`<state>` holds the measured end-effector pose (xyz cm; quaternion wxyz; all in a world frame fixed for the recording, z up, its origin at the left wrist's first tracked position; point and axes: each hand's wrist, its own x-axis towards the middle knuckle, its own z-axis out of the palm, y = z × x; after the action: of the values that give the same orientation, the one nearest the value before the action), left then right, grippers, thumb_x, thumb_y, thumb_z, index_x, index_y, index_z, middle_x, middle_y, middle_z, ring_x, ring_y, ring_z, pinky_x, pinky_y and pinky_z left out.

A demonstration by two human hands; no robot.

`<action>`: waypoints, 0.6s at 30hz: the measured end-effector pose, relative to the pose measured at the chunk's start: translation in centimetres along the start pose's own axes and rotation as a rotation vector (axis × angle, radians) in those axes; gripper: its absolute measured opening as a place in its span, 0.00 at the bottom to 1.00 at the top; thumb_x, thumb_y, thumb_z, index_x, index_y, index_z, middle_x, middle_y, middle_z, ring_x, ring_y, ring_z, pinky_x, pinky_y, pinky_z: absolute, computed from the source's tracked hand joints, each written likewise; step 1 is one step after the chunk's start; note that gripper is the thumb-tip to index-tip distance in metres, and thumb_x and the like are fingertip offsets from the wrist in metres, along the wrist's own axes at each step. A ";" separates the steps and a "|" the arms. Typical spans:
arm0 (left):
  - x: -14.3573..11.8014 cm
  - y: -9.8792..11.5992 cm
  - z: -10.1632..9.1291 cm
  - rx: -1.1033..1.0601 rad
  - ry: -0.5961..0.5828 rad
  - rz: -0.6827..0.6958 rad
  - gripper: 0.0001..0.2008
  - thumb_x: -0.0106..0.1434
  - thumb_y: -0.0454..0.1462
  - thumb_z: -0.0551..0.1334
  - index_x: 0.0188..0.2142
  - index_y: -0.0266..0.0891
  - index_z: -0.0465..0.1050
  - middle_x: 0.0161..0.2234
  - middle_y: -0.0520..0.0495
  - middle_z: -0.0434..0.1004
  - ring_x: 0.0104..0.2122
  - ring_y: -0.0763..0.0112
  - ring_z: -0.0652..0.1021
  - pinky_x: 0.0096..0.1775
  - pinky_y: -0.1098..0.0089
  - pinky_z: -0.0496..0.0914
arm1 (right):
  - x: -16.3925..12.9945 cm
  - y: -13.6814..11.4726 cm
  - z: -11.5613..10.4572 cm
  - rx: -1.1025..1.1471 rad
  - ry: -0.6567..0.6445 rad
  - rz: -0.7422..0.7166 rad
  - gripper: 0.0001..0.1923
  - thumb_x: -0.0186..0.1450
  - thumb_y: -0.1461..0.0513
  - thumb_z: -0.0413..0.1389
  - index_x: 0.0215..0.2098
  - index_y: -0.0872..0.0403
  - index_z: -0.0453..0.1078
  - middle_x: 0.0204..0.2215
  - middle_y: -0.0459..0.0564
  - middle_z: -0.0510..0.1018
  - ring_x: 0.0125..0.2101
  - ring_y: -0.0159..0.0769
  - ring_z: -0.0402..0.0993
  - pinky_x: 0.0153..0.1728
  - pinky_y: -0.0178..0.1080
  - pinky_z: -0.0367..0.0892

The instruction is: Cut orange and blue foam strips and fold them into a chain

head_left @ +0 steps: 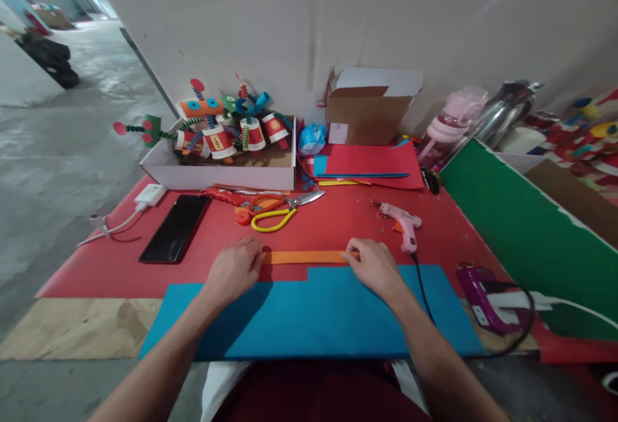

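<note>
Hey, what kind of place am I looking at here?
Probably a craft workbench in a bare workshop: a glue gun, scissors, and a box of finished paper-cup figures.

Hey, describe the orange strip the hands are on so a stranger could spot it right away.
On the red table, look just past the big blue sheet at the near edge. The orange strip lies flat there, the left hand on one end and the right hand on the other. It is the only long, thin orange piece.
</note>
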<state>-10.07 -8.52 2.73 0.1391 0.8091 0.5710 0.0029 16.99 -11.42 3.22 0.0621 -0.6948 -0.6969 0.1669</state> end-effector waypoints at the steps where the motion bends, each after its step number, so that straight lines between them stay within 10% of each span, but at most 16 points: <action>1: 0.0 0.0 -0.1 0.001 -0.006 -0.001 0.10 0.64 0.34 0.49 0.31 0.39 0.67 0.34 0.43 0.73 0.37 0.62 0.75 0.37 0.67 0.64 | 0.0 -0.1 -0.1 -0.002 -0.003 -0.001 0.07 0.63 0.61 0.55 0.27 0.52 0.66 0.30 0.49 0.79 0.33 0.39 0.73 0.33 0.38 0.55; 18: 0.2 0.2 -0.2 0.059 -0.055 -0.015 0.11 0.65 0.35 0.48 0.33 0.38 0.68 0.35 0.43 0.73 0.37 0.62 0.74 0.36 0.67 0.63 | 0.2 -0.8 -0.9 -0.080 -0.074 0.062 0.07 0.64 0.60 0.54 0.29 0.53 0.68 0.31 0.49 0.79 0.33 0.37 0.72 0.30 0.37 0.52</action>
<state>-9.82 -8.33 2.95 0.1310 0.8082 0.5729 -0.0372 16.53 -11.05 4.30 0.0032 -0.7112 -0.6830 0.1665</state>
